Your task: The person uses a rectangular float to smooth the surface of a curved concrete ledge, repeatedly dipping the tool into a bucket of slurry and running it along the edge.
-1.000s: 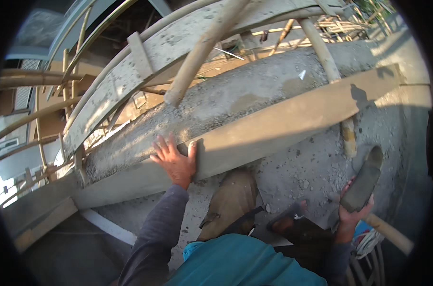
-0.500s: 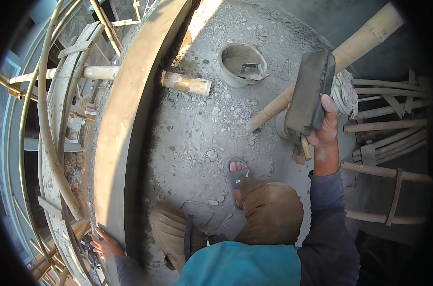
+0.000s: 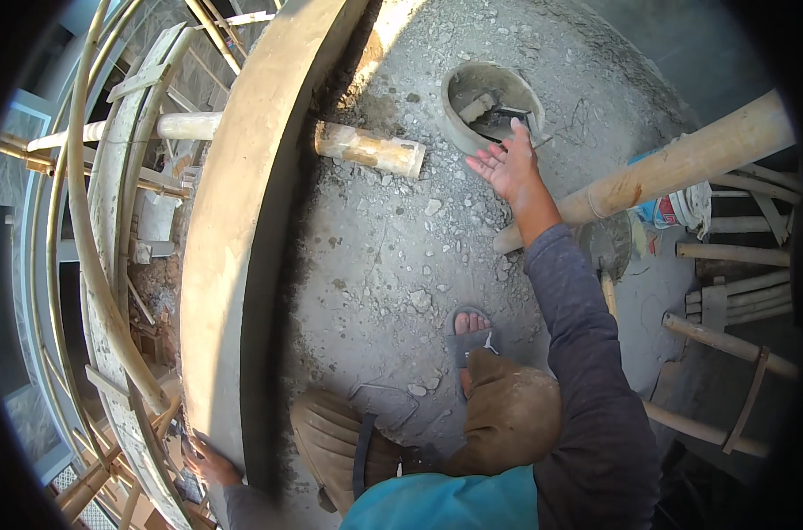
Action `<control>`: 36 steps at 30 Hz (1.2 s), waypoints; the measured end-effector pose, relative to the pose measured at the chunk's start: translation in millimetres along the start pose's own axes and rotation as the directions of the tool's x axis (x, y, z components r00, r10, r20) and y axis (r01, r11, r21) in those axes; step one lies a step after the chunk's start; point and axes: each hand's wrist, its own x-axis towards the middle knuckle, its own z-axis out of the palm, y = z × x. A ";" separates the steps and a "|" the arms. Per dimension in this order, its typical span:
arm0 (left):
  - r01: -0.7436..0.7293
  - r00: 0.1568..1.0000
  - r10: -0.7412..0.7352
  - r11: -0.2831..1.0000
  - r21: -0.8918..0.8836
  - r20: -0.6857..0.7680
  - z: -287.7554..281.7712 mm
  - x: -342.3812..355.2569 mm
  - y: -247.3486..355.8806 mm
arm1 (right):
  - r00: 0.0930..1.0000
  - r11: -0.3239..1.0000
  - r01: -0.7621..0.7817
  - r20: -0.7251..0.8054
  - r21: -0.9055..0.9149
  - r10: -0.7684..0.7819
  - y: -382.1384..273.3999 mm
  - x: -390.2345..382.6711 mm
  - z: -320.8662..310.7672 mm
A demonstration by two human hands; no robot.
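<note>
The right hand [image 3: 512, 168] is empty and well open — fingers spread, palm partly turned up — at the near side of a round bucket [image 3: 461, 135]. Whether it touches the rim is hard to tell, as the fingers overlap it in this view. Inside the bucket lies a lumpy grey block [image 3: 478, 108]. The left hand [image 3: 212, 463] lies against the outer edge of the long curved ledge [image 3: 242, 159], its fingers loosely extended — not closed around anything. A thick bamboo pole [image 3: 666, 177] slants just beside the right forearm, above rubble-strewn ground [image 3: 357, 291].
</note>
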 end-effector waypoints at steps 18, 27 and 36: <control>0.084 0.996 -0.084 0.994 -0.063 0.003 -10.9 -2.9 19.3 | 0.958 0.972 0.185 -0.249 0.143 -0.145 33.8 32.6 -51.0; 0.127 0.989 -0.122 0.990 -0.057 0.078 -16.7 -5.4 28.3 | 0.992 0.991 0.124 -0.034 0.044 -0.123 56.2 -67.7 -71.5; 0.134 0.990 -0.132 0.991 -0.030 0.047 -13.3 -7.5 30.7 | 0.988 0.974 0.068 0.151 -0.214 -0.036 89.3 -118.7 -150.3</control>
